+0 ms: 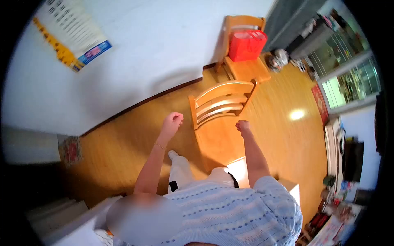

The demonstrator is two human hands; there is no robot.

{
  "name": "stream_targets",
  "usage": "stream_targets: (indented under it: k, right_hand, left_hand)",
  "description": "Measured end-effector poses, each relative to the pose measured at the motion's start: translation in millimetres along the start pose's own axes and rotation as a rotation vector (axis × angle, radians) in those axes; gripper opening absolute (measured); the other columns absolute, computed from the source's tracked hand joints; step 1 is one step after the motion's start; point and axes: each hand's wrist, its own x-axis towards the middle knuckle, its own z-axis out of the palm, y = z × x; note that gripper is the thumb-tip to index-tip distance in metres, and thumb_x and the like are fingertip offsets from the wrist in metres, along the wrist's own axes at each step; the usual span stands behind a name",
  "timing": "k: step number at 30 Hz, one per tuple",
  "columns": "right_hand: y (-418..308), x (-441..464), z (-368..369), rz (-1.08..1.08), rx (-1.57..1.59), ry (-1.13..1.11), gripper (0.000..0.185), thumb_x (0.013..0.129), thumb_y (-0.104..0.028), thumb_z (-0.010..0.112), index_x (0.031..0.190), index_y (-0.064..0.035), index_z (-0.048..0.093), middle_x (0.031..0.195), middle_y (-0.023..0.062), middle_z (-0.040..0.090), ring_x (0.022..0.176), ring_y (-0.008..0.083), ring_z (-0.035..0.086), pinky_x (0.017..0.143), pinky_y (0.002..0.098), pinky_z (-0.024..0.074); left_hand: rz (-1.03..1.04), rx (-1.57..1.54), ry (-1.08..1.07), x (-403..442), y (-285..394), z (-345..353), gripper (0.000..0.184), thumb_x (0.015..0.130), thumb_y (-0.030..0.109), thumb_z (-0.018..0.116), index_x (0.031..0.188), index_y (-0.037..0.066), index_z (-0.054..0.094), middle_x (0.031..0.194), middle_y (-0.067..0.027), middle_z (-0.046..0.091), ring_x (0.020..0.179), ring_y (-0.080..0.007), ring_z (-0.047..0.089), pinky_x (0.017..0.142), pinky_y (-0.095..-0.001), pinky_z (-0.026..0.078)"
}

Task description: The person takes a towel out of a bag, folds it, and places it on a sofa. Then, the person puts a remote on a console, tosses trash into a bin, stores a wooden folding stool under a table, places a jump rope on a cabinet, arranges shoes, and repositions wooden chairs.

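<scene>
A wooden chair [219, 137] with a slatted back stands in front of me, its seat towards my body. My left hand [174, 121] is raised to the left of the chair's back, fingers curled together; whether anything is inside them is too small to tell. On the other side, my right hand [242, 126] hovers over or beside the right part of the seat, with its fingers curled in and their inner side hidden. Neither hand visibly grips the chair.
Behind it, a second wooden chair [248, 70] holds a red bag [247, 45] near the white wall [143, 37]. A calendar [78, 33] hangs at upper left. Glass doors [353, 84] and a cluttered table [336, 225] are on the right.
</scene>
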Motion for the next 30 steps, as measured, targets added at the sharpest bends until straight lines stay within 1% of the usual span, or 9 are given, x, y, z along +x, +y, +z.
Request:
stream_targets:
  k: [6,9,14,17,20,23,25,27,30]
  right_hand:
    - [-0.8,-27.5,71.6,0.132,0.265,-0.047,0.033,0.086,-0.021,0.047,0.112,0.0000,0.046,0.098,0.0159,0.060,0.080,0.0241,0.061,0.062,0.0328,0.0474]
    - [-5.7,-32.5,86.5,0.149,0.432,-0.003,0.032,0.087,-0.020,0.046,0.112,0.0004,0.045,0.104,0.0180,0.058,0.086,0.0263,0.060,0.067,0.0340,0.0475]
    - [0.2,-26.9,88.4,0.196,0.604,0.047,0.032,0.087,-0.019,0.045,0.112,0.0012,0.044,0.111,0.0201,0.055,0.095,0.0274,0.057,0.072,0.0343,0.0465]
    - [-13.2,-15.9,100.1,0.204,0.657,0.057,0.035,0.089,-0.026,0.044,0.112,0.0005,0.044,0.112,0.0191,0.054,0.097,0.0268,0.056,0.073,0.0351,0.0456]
    - [-7.6,25.1,116.4,0.264,0.698,0.032,0.048,0.089,-0.048,0.037,0.111,-0.0060,0.045,0.101,0.0109,0.055,0.088,0.0226,0.054,0.072,0.0407,0.0429]
    - [-26.7,38.6,131.8,0.379,0.803,0.071,0.059,0.087,-0.059,0.034,0.116,-0.0080,0.043,0.100,0.0094,0.052,0.086,0.0224,0.051,0.072,0.0424,0.0422]
    - [-26.6,48.3,142.4,0.400,0.891,0.060,0.063,0.084,-0.063,0.034,0.116,-0.0100,0.044,0.098,0.0072,0.052,0.083,0.0234,0.050,0.074,0.0440,0.0413]
    - [-32.1,51.0,155.2,0.380,1.034,0.019,0.067,0.082,-0.067,0.032,0.115,-0.0103,0.044,0.100,0.0062,0.052,0.086,0.0250,0.050,0.075,0.0447,0.0405]
    - [-34.0,54.5,164.7,0.380,1.077,0.086,0.074,0.078,-0.073,0.030,0.113,-0.0104,0.048,0.100,0.0064,0.055,0.089,0.0267,0.050,0.077,0.0481,0.0398]
  left_hand:
    - [0.138,0.048,-0.052,76.2,-31.6,-61.3,0.016,0.087,0.015,0.053,0.093,0.001,0.057,0.084,-0.0046,0.062,0.071,-0.0117,0.058,0.065,-0.0241,0.047]
    - [0.060,0.273,-0.202,100.7,11.8,-41.2,0.016,0.086,0.015,0.053,0.092,0.001,0.057,0.086,-0.0066,0.063,0.072,-0.0134,0.059,0.066,-0.0253,0.047]
    - [0.170,0.436,-0.346,131.2,56.1,28.2,0.022,0.084,0.018,0.057,0.096,-0.001,0.057,0.092,-0.0125,0.062,0.083,-0.0233,0.060,0.074,-0.0295,0.047]
    - [0.319,0.615,-0.377,156.5,67.4,55.6,0.033,0.082,0.021,0.060,0.106,0.000,0.053,0.102,-0.0157,0.060,0.092,-0.0272,0.058,0.080,-0.0332,0.046]
    - [0.101,0.624,-0.691,187.7,37.5,74.4,0.053,0.078,0.029,0.063,0.118,-0.001,0.044,0.110,-0.0192,0.057,0.100,-0.0304,0.056,0.085,-0.0376,0.044]
    - [0.075,0.641,-0.788,194.0,26.3,85.8,0.061,0.075,0.033,0.065,0.117,-0.005,0.044,0.109,-0.0254,0.055,0.103,-0.0359,0.054,0.086,-0.0384,0.043]
    - [0.031,0.739,-0.774,195.3,33.2,87.7,0.053,0.074,0.032,0.066,0.109,-0.004,0.049,0.102,-0.0208,0.059,0.098,-0.0323,0.057,0.083,-0.0367,0.043]
    - [0.119,0.730,-0.787,203.1,7.8,88.6,0.051,0.074,0.030,0.063,0.107,-0.005,0.048,0.098,-0.0239,0.059,0.092,-0.0371,0.057,0.079,-0.0396,0.045]
    - [0.023,0.787,-0.917,205.3,29.9,88.8,0.049,0.073,0.027,0.062,0.107,-0.006,0.047,0.094,-0.0267,0.059,0.088,-0.0394,0.057,0.076,-0.0423,0.046]
